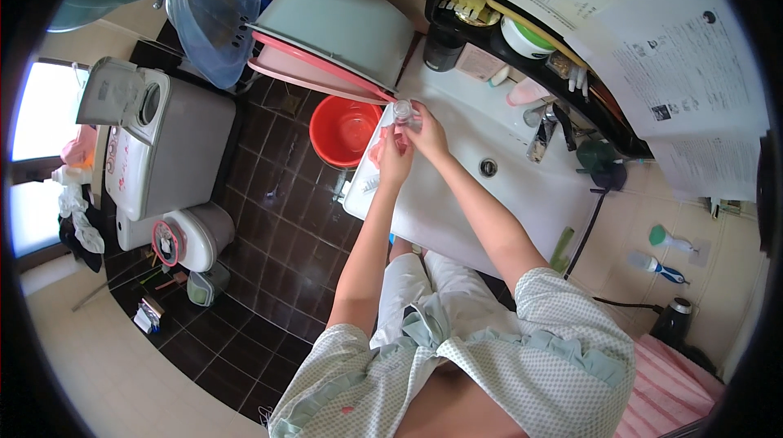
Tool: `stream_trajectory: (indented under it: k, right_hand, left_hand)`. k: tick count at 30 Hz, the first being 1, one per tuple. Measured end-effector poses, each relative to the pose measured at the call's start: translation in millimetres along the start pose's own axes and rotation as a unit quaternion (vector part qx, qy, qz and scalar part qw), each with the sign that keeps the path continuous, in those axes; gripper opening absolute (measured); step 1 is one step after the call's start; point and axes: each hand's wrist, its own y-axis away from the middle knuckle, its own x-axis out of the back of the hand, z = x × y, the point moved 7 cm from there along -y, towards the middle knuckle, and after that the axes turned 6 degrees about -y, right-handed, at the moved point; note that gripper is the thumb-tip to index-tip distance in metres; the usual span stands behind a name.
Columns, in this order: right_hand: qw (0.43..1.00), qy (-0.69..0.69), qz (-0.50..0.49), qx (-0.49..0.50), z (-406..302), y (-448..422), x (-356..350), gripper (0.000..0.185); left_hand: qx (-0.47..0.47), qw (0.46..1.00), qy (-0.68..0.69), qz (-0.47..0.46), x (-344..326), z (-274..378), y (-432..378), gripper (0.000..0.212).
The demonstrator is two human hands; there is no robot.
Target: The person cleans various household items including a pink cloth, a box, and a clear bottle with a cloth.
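Note:
Over the left rim of the white washbasin, my two hands are close together. My right hand grips a small clear container, whose round end faces up. Bunched pink material, perhaps a cloth or a glove, is in my left hand, its fingers touching the container's lower part. My fingers hide much of both things. A red plastic basin lies beyond the left hand, lower down.
Pink and grey-green tubs lean beyond the washbasin. The faucet stands at its right side, below a black shelf with toiletries. A washing machine and toilet are at the left, on dark floor tiles.

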Motion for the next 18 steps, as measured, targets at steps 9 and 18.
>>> stream_trajectory:
  k: [9, 18]
  right_hand:
    - [0.995, -0.096, 0.012, -0.03, -31.0, 44.4, 48.3, 0.052]
    - [0.983, -0.176, 0.044, -0.009, -94.8, 95.0, 133.9, 0.029]
  left_hand:
    - [-0.042, 0.996, 0.076, 0.023, 16.4, 46.0, 31.7, 0.059]
    - [-0.096, 0.986, 0.123, -0.056, 18.2, 171.5, 90.6, 0.055]
